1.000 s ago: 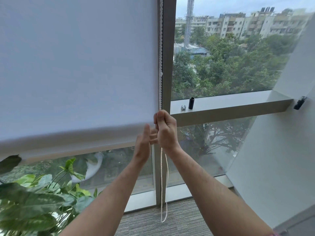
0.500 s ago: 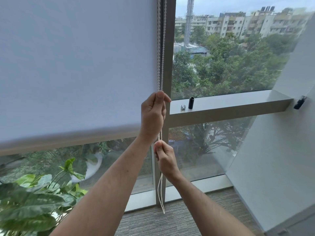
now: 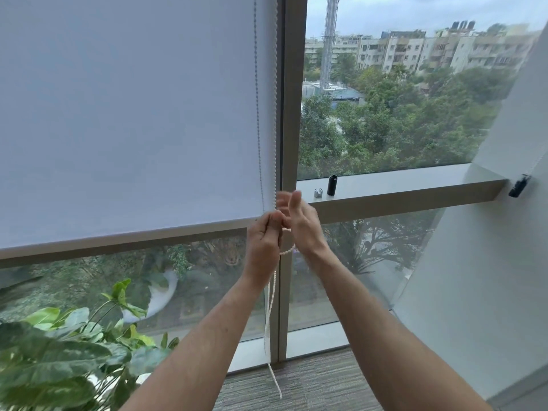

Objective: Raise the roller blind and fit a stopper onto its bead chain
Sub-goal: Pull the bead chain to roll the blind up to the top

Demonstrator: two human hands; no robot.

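Roller blind (image 3: 127, 114) fills the upper left of the frame, bottom bar sitting at about mid-height, roughly level with the window ledge (image 3: 400, 188) at right. Glass below it is uncovered, so the blind is only partly up; raising looks unfinished, though the target height is unknown.

Bead chain (image 3: 276, 114) runs down the blind's right edge against the window frame, passes through the hands at centre, and its loop hangs below them toward the floor at lower centre.

Left hand (image 3: 262, 247) at centre is closed, fingers pinched on the bead chain just under the blind's bottom corner. Right hand (image 3: 302, 226) just beside it, touching or nearly so, fingers spread and blurred; a slack bit of chain curves below its palm, but whether it actually grips the chain I cannot tell.

Stopper step not started, by my read: two small parts sit on the ledge right of centre, a black cylinder (image 3: 332, 185) and a small silver clip (image 3: 318, 192). Which one is the stopper is too small to tell. Nothing visible is fitted on the chain.
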